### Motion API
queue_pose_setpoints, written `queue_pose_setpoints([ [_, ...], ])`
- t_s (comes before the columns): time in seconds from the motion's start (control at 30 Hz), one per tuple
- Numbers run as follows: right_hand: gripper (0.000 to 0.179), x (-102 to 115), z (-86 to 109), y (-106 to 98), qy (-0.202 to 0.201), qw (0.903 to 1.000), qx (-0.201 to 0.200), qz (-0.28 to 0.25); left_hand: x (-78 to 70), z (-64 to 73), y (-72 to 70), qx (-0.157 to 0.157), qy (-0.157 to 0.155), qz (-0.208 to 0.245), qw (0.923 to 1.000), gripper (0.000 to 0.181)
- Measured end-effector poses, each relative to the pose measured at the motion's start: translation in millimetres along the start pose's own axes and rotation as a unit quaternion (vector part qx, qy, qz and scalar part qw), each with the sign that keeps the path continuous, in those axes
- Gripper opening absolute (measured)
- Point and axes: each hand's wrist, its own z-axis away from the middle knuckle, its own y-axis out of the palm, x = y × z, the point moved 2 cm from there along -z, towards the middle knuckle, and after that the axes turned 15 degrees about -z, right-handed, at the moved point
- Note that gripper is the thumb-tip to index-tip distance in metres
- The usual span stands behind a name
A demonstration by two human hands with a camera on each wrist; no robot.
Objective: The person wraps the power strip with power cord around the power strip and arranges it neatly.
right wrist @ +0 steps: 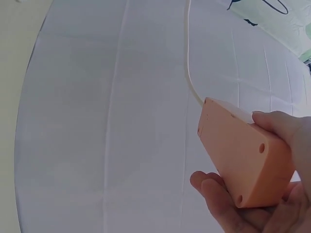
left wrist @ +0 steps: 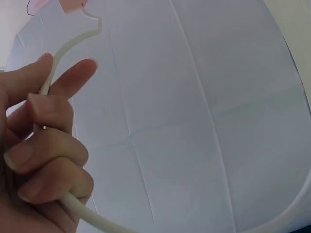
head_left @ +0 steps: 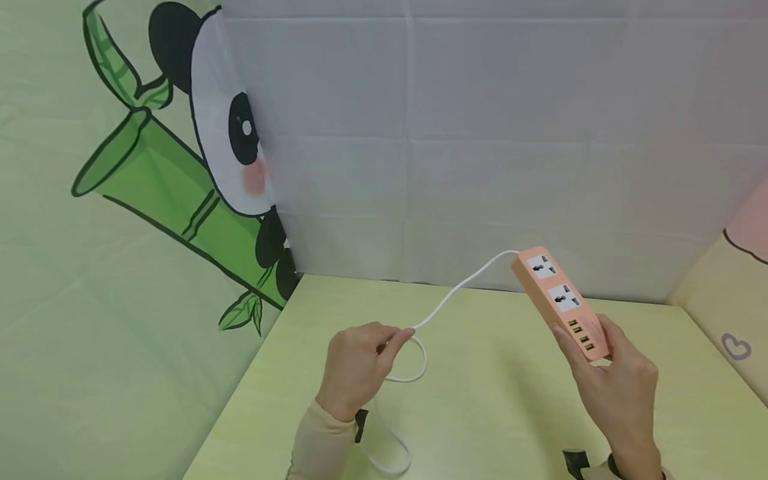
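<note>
The orange power strip (head_left: 564, 303) is already raised, gripped by the fingers of the right hand (head_left: 627, 390), while its white cord (head_left: 465, 282) (not yet wound up) is pinched in the left hand's (head_left: 359, 367) curled fingers, looping loosely below them over the counter (head_left: 492, 427).

Creased grey backdrop (head_left: 480, 133), pale yellow table (head_left: 474, 413), panda-printed green sheet (head_left: 120, 320)

Head view faces forward-down; wrist views nearer; all share cord (right wrist: 186, 48)
</note>
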Motion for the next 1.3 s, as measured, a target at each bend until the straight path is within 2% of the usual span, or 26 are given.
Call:
queue_pose_setpoints([
  [0.1,0.049,-1,-0.2,3,-0.01,0.9999,0.011,0.004,-3.4,0.3,-1.2,-0.008,0.035,0.028,0.999,0.013],
  [0.3,0.047,-5,0.1,5,-0.014,0.9995,0.026,0.009,-6.5,0.5,-7.4,-0.029,0.078,0.071,0.994,0.011],
  [0.47,0.043,-10,-3.6,6,-0.016,0.998,0.058,0.021,-12.9,-1.9,-12.1,-0.038,0.12,0.12,0.9848,0.013],
  [0.6,0.044,-14,-5.7,7,-0.033,0.9947,0.093,0.028,-19.6,-3.9,-15.6,-0.043,0.151,0.145,0.9769,0.015],
  [0.77,0.044,-18,-7.4,7,-0.062,0.9895,0.128,0.022,-25.8,-6.0,-18.3,-0.037,0.17,0.176,0.9689,0.015],
  [0.97,0.047,-20,-5.7,10,-0.1,0.9767,0.188,0.027,-30.3,-6.0,-20.9,-0.033,0.188,0.216,0.9574,0.014],
  [1.07,0.049,-19,-3.4,10,-0.099,0.9688,0.224,0.034,-31.4,-6.2,-21.4,-0.031,0.192,0.235,0.9524,0.013],
  [1.3,0.052,-16,0.7,10,-0.09,0.9496,0.3,0.005,-28.9,-7.3,-18.2,-0.04,0.195,0.28,0.9391,0.01],
])
